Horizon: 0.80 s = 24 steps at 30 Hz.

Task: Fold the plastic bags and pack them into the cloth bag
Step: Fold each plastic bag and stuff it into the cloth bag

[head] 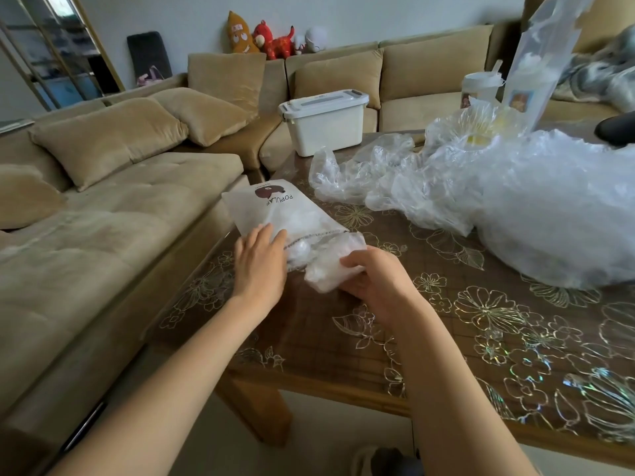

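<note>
Head view: table (446, 338) carries a big loose pile of plastic bags (515, 207) at right, unfolded, so most of the work looks left. Cloth bag (275, 207) lies at the table's left edge, partly filled. Folded plastic bag (326, 269) sits at its mouth, gripped by right hand (374, 280); left hand (259, 266) presses flat on the cloth, fingers straight.

1. Left hand (259, 266): palm down, fingers straight, pointing toward 1 o'clock; bare forearm enters from 7 o'clock.
2. Right hand (374, 280): fingers curled, gripping folded plastic bag (326, 273); forearm enters from 5 o'clock.
3. Hands near, apart.
</note>
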{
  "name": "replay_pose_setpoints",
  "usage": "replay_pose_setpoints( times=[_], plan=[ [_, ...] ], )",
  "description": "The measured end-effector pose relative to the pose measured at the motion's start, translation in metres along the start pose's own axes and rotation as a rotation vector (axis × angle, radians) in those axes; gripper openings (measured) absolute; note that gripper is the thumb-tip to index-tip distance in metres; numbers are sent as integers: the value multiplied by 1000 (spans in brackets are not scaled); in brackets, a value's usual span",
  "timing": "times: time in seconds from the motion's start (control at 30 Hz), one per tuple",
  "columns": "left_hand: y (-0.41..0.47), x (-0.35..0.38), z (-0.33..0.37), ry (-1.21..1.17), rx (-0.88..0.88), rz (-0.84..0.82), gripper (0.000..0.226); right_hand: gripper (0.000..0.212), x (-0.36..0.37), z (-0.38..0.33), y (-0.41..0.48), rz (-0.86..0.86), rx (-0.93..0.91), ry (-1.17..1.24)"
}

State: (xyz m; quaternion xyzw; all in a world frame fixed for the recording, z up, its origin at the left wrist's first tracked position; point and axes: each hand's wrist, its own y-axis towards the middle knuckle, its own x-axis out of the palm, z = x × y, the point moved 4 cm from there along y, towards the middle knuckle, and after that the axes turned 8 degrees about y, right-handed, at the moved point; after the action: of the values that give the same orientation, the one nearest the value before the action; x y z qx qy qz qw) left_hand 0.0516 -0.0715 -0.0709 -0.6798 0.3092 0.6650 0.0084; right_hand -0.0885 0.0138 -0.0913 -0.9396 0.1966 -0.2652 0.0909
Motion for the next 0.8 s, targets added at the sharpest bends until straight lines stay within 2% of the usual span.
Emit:
replay_pose_setpoints(
  times=[0.07, 0.13, 0.23, 0.37, 0.47, 0.57, 0.63, 0.67, 0.73, 0.8],
  plan=[
    [5, -2, -3, -128, -54, 29, 35, 21, 3, 0, -1, 28, 3, -35],
    [5, -11, -4, -303, -116, 74, 36, 11, 9, 0, -7, 16, 11, -71],
    [-1, -26, -1, -492, -150, 102, 37, 10, 21, -1, -14, -78, 54, -101],
    [-18, -45, 6, -632, -110, 66, 37, 14, 39, 1, -25, -222, 85, -69],
    [-35, -60, 8, -732, -142, 53, 37, 12, 40, 2, -27, -90, 37, -141],
    [-45, -72, 6, -812, -168, 52, 36, 21, 29, 8, -26, 168, -49, -361],
    [-51, -77, 6, -788, -151, 47, 36, 10, 24, 12, -29, 288, -66, -463],
    [-54, -78, 8, -757, -133, 48, 36, 8, 25, 13, -30, 290, -71, -480],
    [-63, -79, 14, -706, -86, 61, 37, 4, 33, 11, -31, 256, -76, -422],
    [-73, -76, 19, -681, -50, 69, 38, 22, 39, 7, -32, 302, -83, -238]
  ],
)
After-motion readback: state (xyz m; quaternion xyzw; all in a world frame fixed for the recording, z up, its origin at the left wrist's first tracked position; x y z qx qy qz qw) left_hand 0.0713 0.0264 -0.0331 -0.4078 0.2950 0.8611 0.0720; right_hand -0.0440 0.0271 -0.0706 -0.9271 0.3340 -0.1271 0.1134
